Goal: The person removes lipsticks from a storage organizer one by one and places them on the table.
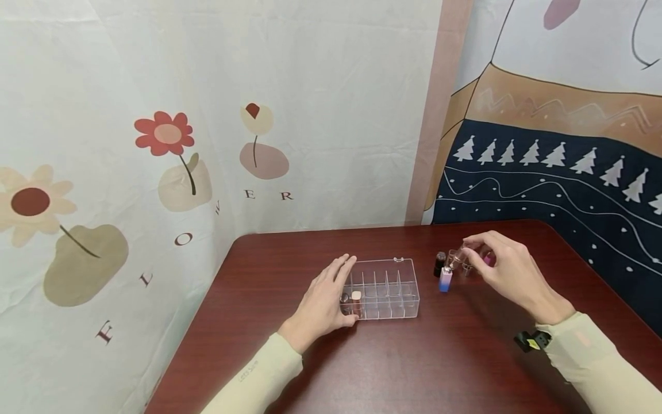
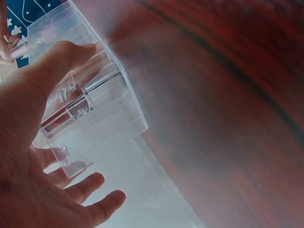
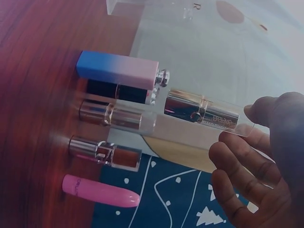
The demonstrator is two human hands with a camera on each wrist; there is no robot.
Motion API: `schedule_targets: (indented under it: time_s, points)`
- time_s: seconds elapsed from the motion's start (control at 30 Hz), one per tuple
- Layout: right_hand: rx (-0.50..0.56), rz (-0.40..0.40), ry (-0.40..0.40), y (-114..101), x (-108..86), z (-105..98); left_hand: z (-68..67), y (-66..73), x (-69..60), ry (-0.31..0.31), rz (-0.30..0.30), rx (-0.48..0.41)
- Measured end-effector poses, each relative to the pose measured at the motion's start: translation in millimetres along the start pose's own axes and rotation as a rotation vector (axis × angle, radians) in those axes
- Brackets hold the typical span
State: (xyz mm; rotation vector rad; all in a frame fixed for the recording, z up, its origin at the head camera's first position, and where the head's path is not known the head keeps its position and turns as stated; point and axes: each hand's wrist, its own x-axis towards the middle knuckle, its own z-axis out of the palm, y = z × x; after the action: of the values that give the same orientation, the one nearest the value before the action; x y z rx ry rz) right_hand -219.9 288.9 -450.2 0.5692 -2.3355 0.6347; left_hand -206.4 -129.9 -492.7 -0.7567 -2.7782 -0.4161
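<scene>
My left hand (image 1: 322,300) holds the left end of a clear divided plastic box (image 1: 390,307), thumb along the front and fingers toward the back. The box's clear lid stands raised. Two lipsticks fill compartments at that end, one with a pale top (image 1: 357,303) and one dark, partly behind the hand. To the right, my right hand (image 1: 509,267) pinches a clear-capped lipstick (image 3: 202,111) between thumb and fingertips, above the table. Beside it stand a blue-and-pink lipstick (image 3: 118,70), a black one (image 3: 102,91), two with clear caps (image 3: 107,153) and a pink tube (image 3: 100,191).
The dark red wooden table (image 1: 383,362) carries the box and lipsticks. A white flower-print cloth (image 1: 331,115) hangs behind it, and a navy cloth with trees (image 1: 517,190) hangs at the right.
</scene>
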Motion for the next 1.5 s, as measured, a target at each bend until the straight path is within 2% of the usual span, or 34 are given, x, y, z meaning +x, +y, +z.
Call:
schedule_targets:
  time_s: [0.57, 0.83, 1.5]
  points:
    - [-0.02, 0.054, -0.056, 12.8, -7.5, 2.3, 0.2, 0.1, -1.8, 0.011, 0.013, 0.001]
    - [-0.032, 0.071, -0.093, 16.1, -9.9, 5.9, -1.2, 1.2, -1.8, -0.007, 0.0, 0.002]
    - [-0.02, 0.155, -0.262, 20.8, -13.6, 13.3, -0.7, 0.5, -2.3, 0.001, 0.003, -0.002]
